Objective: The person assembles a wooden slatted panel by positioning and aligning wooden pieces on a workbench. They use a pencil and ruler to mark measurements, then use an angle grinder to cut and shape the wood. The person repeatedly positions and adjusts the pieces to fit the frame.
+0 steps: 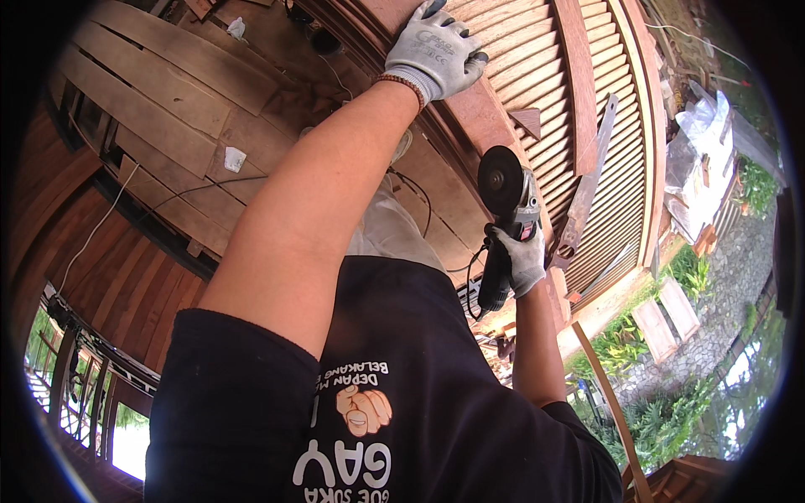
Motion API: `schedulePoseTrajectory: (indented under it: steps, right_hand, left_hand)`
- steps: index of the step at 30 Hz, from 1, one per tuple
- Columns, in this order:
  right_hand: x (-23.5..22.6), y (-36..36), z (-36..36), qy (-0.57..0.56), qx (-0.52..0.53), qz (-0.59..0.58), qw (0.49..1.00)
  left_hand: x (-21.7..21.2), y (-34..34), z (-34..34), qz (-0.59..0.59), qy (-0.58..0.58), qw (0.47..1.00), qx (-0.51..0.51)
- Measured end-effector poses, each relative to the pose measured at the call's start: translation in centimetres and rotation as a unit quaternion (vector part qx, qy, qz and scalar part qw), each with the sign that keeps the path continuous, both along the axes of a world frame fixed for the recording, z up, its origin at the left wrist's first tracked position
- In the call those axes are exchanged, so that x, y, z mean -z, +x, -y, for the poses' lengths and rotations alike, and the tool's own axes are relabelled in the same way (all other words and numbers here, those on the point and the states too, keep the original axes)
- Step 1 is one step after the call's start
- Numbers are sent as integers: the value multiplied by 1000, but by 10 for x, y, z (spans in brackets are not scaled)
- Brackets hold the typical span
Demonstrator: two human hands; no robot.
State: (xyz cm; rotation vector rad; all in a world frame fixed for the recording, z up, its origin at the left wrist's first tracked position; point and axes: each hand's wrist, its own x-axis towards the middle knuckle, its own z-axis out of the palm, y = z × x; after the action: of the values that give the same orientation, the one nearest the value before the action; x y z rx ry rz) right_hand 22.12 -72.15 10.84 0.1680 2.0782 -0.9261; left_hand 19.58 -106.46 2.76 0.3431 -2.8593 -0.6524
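Observation:
My left hand (432, 54), in a grey work glove with dark fingertips, is on a reddish-brown wooden board (485, 117), its fingers bent over the board's edge. In a similar glove, my right hand (524, 258) is closed around the body of an angle grinder (496, 281). The grinder's dark disc (501, 180) points away from me, close to the board; whether it spins cannot be told. Beyond the board lies a slatted wooden panel (616, 168). A handsaw (583, 201) rests on the slats, right of the grinder. A small wooden wedge (527, 122) sits by the panel's near edge.
Wooden planks (159, 92) form a surface at the left, with a crumpled white cup (235, 158) on it. A dark cable (197, 186) crosses the planks. Clear plastic sheeting (704, 155), a stone path (721, 285) and two pale boards (667, 318) are at the right.

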Motion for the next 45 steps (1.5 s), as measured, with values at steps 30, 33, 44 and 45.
schedulePoseTrajectory:
  steps: [30, 33, 44, 45]
  right_hand:
    - [1, -4, 9, 3, 28, 20, 999]
    - [3, -2, 3, 2, 17, 10, 1000]
    - [3, -9, 14, -22, 60, 40, 997]
    - [5, -7, 9, -13, 54, 37, 998]
  left_hand:
    - [1, 1, 0, -5, 2, 1000, -4]
    - [3, 0, 0, -14, 4, 1000, -4]
    - [0, 0, 0, -4, 8, 1000, -2]
    - [1, 0, 0, -10, 10, 1000, -4]
